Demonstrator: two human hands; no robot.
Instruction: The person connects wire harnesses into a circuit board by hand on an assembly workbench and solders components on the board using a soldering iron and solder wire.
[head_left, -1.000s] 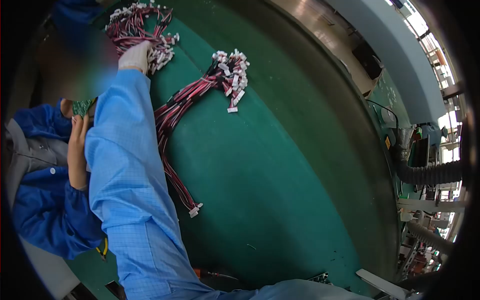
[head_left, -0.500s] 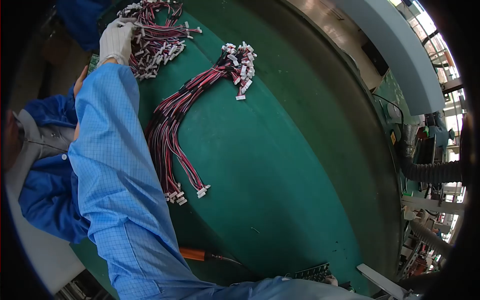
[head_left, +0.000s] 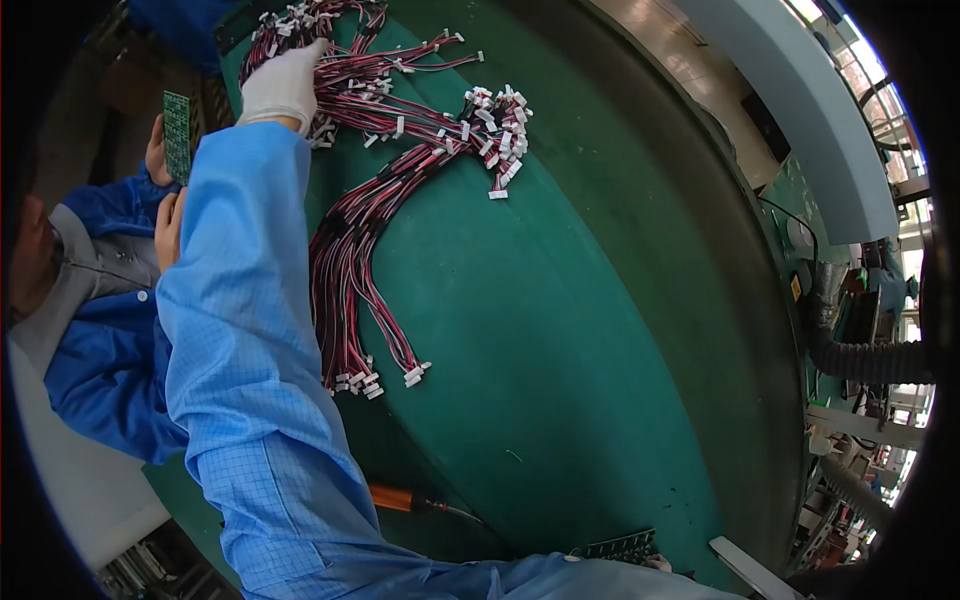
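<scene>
My left hand (head_left: 283,84), in a white glove, reaches into a pile of red, black and white wire harnesses (head_left: 395,108) at the upper left. Its fingers close around some wires, though the tips are partly hidden among them. White connectors (head_left: 498,130) end a bundle of harnesses (head_left: 345,235) that curves down the green mat. At the bottom edge, a dark circuit board (head_left: 622,547) shows beyond my sleeve. A small pale patch beside it may be my right hand (head_left: 659,564); its fingers are hidden.
A co-worker in blue (head_left: 105,340) at the left holds a green circuit board (head_left: 177,138). An orange-handled tool (head_left: 391,497) with a cord lies near my forearm. At the lower right is a white bar (head_left: 762,572), and a grey duct hose (head_left: 870,355) runs at the right.
My left hand has shifted right and slightly down in the pile, and wires with connectors now stretch rightward to the bundle. The co-worker's green board has come into fuller view.
</scene>
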